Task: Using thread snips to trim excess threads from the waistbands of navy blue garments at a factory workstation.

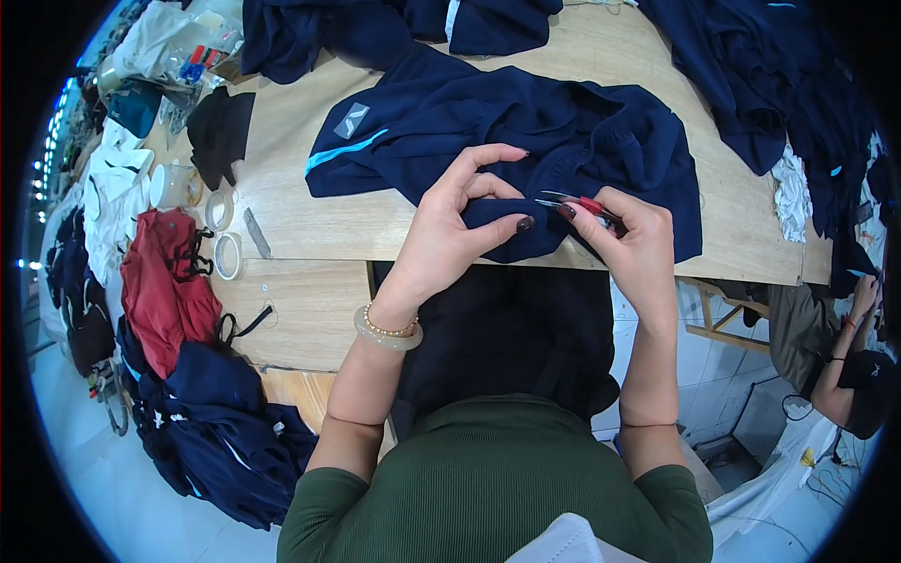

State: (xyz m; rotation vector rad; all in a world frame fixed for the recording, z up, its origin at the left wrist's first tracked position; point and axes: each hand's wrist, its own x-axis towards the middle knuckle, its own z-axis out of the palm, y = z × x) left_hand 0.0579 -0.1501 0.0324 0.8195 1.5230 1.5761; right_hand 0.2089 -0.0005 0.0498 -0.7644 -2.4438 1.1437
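Navy trousers [441, 122], or a similar garment with a gathered waistband, lie bunched on the wooden table in front of me. They carry a light blue stripe and a grey patch [352, 121]. My left hand [452, 214] grips an edge of the cloth, with the thumb on top, the index finger raised and the other fingers curled behind. In my right hand [633, 228] is a pair of thread snips [593, 206] with red handles. Their blades point left, close to the held edge; whether they touch a thread is too small to tell.
Dark navy garments lie at the table's back [497, 23] and right [741, 84]. To the left are tape rolls [227, 255], a small ruler [256, 233], a red garment [164, 281] and a navy pile [225, 441]. Another person's arm [845, 352] shows at far right.
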